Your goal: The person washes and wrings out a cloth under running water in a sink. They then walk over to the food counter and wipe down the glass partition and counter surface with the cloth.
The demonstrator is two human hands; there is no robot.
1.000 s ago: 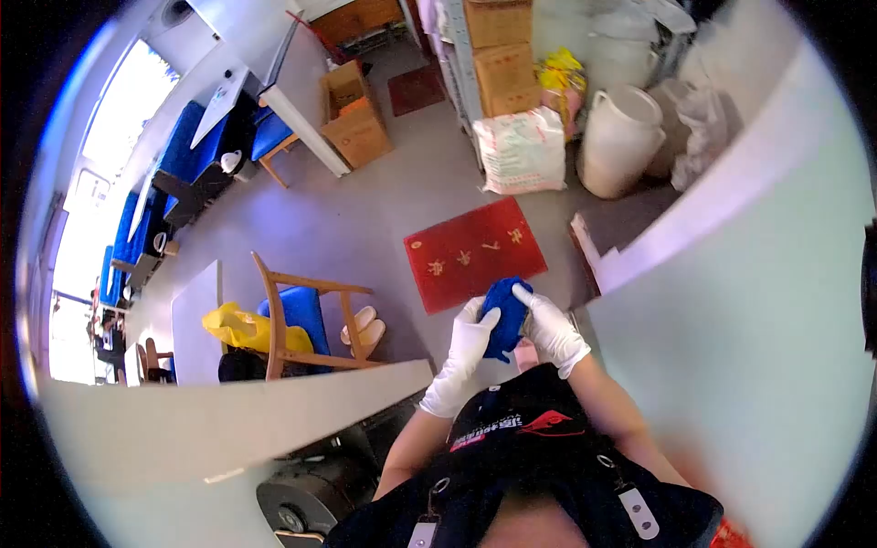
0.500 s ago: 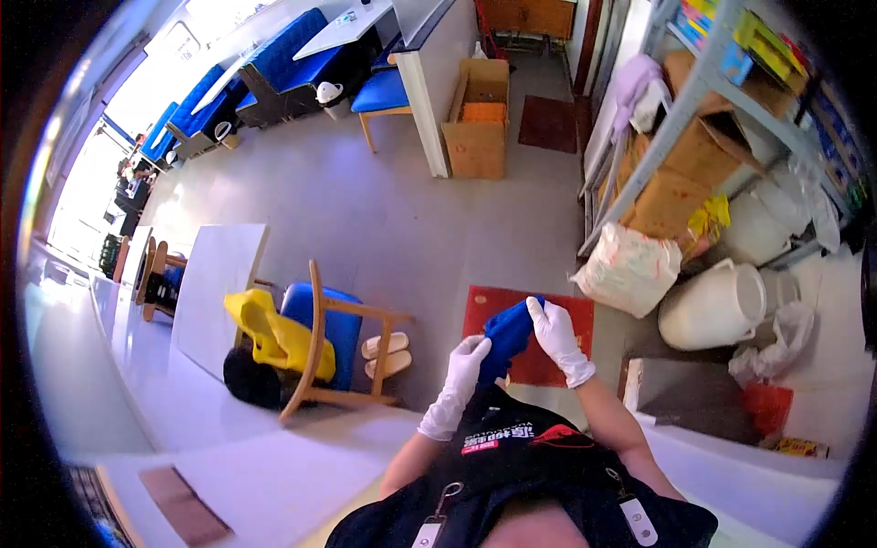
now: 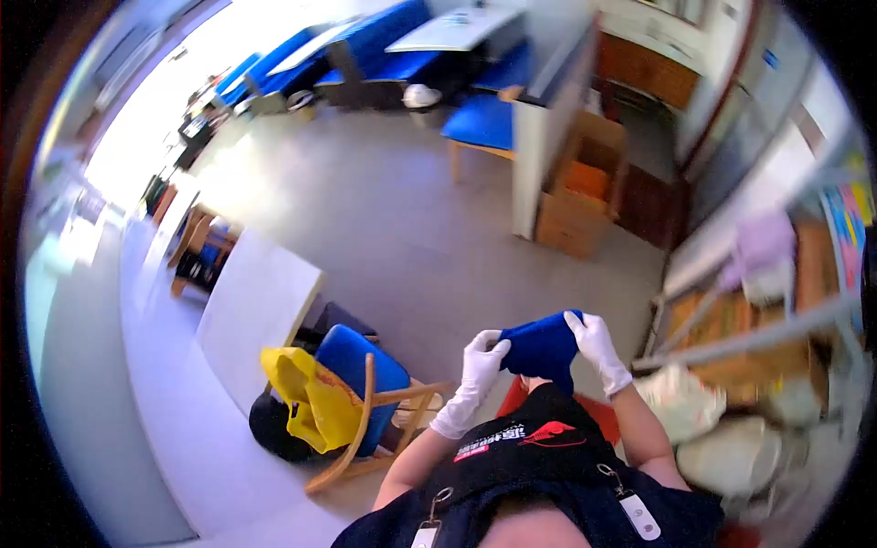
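A blue cloth (image 3: 544,345) is stretched between my two white-gloved hands in front of the dark apron (image 3: 521,427). My left hand (image 3: 484,361) pinches its left edge, and my right hand (image 3: 594,342) grips its upper right corner. The cloth hangs lower on its right side. Below it, part of a red mat (image 3: 596,418) shows on the floor, mostly hidden by my body.
A wooden chair with a blue seat (image 3: 365,365) and a yellow bag (image 3: 315,399) stands at the left by a white table (image 3: 256,310). On the right are a metal shelf (image 3: 749,340), a white sack (image 3: 681,402) and a cardboard box (image 3: 571,224).
The view has swung toward the left side of the room. The blue cloth, bunched up before, is now spread wider, with my hands farther apart.
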